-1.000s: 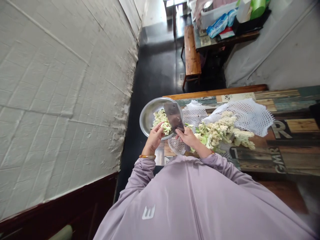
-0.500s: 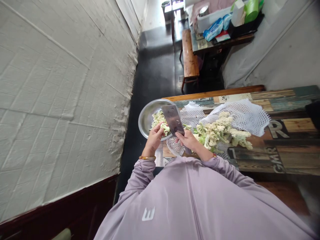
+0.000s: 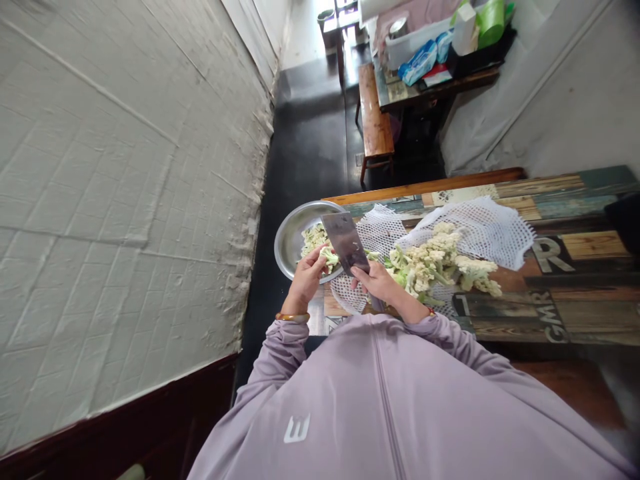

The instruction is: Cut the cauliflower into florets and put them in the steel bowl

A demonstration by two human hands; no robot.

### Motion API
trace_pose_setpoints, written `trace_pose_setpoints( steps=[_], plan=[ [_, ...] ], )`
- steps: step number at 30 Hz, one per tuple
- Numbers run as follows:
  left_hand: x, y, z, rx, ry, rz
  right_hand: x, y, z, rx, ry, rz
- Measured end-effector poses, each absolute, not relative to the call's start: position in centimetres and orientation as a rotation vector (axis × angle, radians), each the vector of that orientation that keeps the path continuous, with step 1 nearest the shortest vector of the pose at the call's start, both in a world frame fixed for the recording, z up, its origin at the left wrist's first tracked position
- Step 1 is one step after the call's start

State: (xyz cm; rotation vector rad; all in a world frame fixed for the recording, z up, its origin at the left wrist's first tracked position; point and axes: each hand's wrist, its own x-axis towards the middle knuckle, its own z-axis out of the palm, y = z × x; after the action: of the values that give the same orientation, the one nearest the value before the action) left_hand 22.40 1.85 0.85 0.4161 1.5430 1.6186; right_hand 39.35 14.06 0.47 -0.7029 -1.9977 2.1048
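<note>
Cauliflower floret (image 3: 329, 257) sits pinched in the fingers of the left hand (image 3: 307, 275), over the near side of a metal basin (image 3: 286, 245); the right hand (image 3: 377, 280) has its fingers wrapped around a cleaver (image 3: 346, 241). Small pieces (image 3: 312, 239) lie in the basin and larger clusters (image 3: 437, 259) on white netting (image 3: 483, 223), so the cutting looks partly done. Beyond the patchwork-wood counter (image 3: 590, 310) are dark floor (image 3: 310, 143) and a bench (image 3: 375, 117); a pale wall (image 3: 125, 160) rises at left.
</note>
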Motion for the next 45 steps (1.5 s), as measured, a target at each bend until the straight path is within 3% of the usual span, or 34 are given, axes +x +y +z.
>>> trace_pose_setpoints(
  steps=[14,28,39,45],
  plan=[
    [21.9,1.7,0.9,0.573,1.629,1.507,39.3,13.7,0.7,-0.696,-2.014,2.125],
    [24.0,1.8,-0.2,0.518,1.662,1.573,37.7,12.8,-0.4,-0.72,-2.113,1.695],
    [23.5,1.3,0.5,0.559,1.613,1.504,36.1,12.5,-1.2,-0.629,-2.141,1.59],
    [22.9,0.1,-1.5,0.261,1.451,1.556,35.9,11.2,-2.2,-0.53,-2.204,1.527]
  ],
)
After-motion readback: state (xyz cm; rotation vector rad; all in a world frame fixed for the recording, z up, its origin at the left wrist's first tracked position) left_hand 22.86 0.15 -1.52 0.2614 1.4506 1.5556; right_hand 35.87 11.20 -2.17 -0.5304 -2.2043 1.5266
